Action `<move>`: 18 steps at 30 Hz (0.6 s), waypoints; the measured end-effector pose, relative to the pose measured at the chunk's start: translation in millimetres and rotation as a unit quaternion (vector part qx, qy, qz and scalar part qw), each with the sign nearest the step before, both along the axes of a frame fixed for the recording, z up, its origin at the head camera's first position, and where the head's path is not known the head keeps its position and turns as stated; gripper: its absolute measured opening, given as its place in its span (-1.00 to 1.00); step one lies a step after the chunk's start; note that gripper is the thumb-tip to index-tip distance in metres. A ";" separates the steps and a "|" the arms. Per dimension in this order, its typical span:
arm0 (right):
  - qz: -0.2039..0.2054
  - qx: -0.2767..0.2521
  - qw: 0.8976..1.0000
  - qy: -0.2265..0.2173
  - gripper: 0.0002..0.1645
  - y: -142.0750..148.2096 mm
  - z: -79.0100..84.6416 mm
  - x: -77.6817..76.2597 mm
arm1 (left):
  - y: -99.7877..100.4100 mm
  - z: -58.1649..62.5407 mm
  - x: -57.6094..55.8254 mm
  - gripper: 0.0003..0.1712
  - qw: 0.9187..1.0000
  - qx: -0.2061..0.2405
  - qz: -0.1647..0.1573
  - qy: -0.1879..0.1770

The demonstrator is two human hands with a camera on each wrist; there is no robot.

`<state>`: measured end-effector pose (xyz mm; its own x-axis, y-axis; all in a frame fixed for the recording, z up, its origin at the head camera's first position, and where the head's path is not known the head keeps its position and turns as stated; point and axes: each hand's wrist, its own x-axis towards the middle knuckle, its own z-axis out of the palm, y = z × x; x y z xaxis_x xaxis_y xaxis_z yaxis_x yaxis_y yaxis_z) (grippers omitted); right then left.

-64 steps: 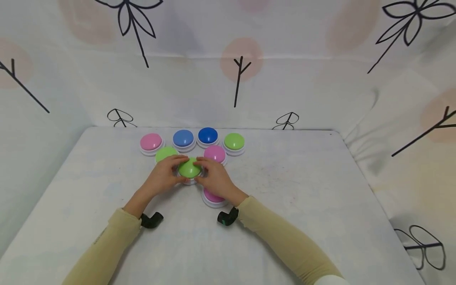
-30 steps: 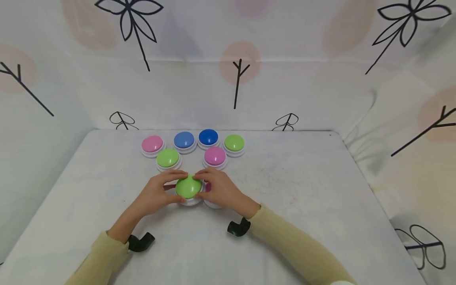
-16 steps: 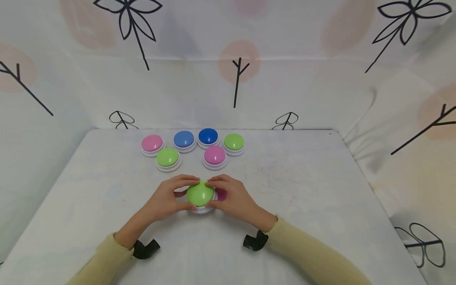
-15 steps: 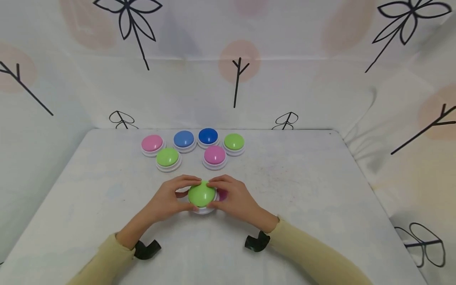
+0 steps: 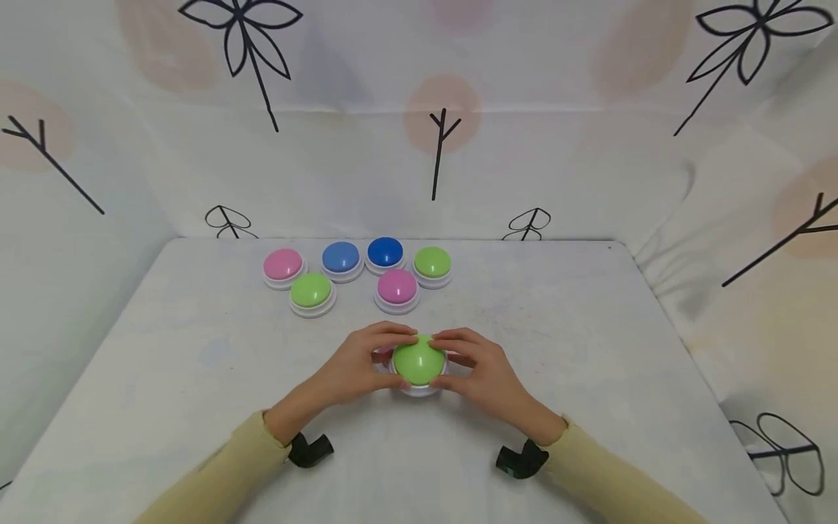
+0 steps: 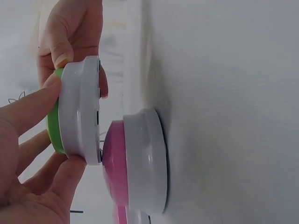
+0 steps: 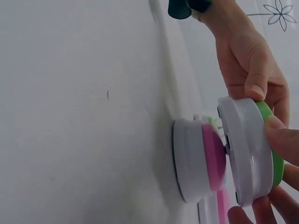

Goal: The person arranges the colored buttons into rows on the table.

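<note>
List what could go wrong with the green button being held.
The green button could tip or slide, as its base is over the rounded top of a pink button. That top might get pressed by accident, since the base touches or nearly touches it. The green button could also drop: the left hand and right hand appear to hold it by fingertips around its edge, above the table.

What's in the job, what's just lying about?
In use: raised green button, fingers holding it, pink button beneath.
Seemingly lying about: left pink button, left green button, light blue button, dark blue button, right pink button, right green button.
</note>
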<state>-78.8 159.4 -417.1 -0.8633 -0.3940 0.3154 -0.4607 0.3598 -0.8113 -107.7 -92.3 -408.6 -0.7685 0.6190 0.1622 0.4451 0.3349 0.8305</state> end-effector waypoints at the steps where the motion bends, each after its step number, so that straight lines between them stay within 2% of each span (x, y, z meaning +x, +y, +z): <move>1: -0.003 0.001 1.000 -0.003 -0.36 3.2 -0.3 0.1 | 2.7 0.2 -1.1 -0.31 1.000 -0.003 -0.005 0.006; 7: -0.021 0.000 1.000 -0.007 -0.36 19.4 -4.3 -0.7 | 18.1 -0.5 -11.8 -0.32 0.998 -0.023 -0.037 0.045; 18: -0.049 0.006 0.999 0.004 -0.37 40.8 -4.8 -13.5 | 44.8 -6.1 -38.6 -0.33 0.998 -0.035 -0.048 0.031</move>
